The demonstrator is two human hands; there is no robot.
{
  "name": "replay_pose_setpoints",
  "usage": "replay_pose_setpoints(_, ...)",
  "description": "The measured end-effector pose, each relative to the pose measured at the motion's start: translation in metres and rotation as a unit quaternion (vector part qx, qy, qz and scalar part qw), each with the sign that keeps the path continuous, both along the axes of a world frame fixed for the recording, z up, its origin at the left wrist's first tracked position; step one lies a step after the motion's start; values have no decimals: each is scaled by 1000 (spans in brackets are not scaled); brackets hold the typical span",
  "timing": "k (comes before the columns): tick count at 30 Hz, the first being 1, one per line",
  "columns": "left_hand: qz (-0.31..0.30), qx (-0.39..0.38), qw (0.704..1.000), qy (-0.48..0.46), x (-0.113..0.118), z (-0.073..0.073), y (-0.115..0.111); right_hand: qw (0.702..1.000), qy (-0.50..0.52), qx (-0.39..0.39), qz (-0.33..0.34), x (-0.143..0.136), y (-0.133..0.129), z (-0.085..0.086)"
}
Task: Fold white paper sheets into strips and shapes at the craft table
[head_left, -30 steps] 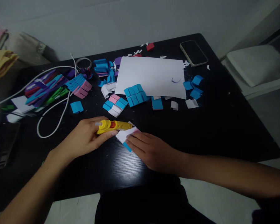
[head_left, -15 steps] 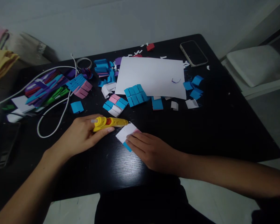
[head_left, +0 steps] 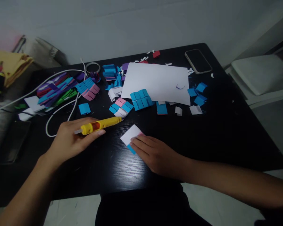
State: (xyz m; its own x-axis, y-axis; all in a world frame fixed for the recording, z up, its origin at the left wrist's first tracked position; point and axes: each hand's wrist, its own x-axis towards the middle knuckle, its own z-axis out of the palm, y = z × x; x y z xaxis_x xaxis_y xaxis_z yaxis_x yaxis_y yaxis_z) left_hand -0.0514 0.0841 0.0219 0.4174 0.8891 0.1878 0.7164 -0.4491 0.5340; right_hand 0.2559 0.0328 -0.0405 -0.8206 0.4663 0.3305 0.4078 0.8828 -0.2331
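Note:
My left hand (head_left: 73, 138) is wrapped round a yellow glue gun (head_left: 101, 124) with a glue stick poking out of its back end. The gun's nozzle points right, above the table and apart from the paper. Under the fingers of my right hand (head_left: 151, 152) lies a small white paper piece (head_left: 132, 133), pressed to the tabletop, with pink and blue parts at its edges. Beyond the nozzle rests a joined block of pink, blue and white folded squares (head_left: 121, 107). A blue folded block (head_left: 141, 99) overlaps the front of a white sheet (head_left: 158, 80).
Folded paper strips (head_left: 58, 89) and a white cable (head_left: 47, 124) lie at left. Loose blue squares (head_left: 200, 94) and a phone (head_left: 198, 61) are at right. A dark tabletop (head_left: 214, 138) spans the view, with a white stool (head_left: 257, 73) beyond its right edge.
My left hand has drawn the glue gun left, its nozzle now away from the white paper piece. My right hand still presses the piece. The whole view has shifted slightly.

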Motion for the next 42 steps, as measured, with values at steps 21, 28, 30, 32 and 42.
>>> replay_pose_setpoints(21, 71, -5, 979, 189, -38, -12, 33, 999, 11, -41, -5, -2, -1, -1)
replay_pose_setpoints(28, 263, 47, 945, 186, -15, -10, 84, 999, 14, -45, -3, -1, 1, 2)
replay_pose_setpoints(30, 302, 45, 933, 192, -10, -15, 93, 999, 14, -47, 0, -1, 1, 3)
replay_pose_setpoints(32, 316, 45, 928, 190, -6, -20, 98, 999, 14, -49, 1, 0, 2, 3)
replay_pose_setpoints(42, 270, 8, 956, 115, 0, 19, 72, 998, 26, -58, -6, 0, 1, 0)
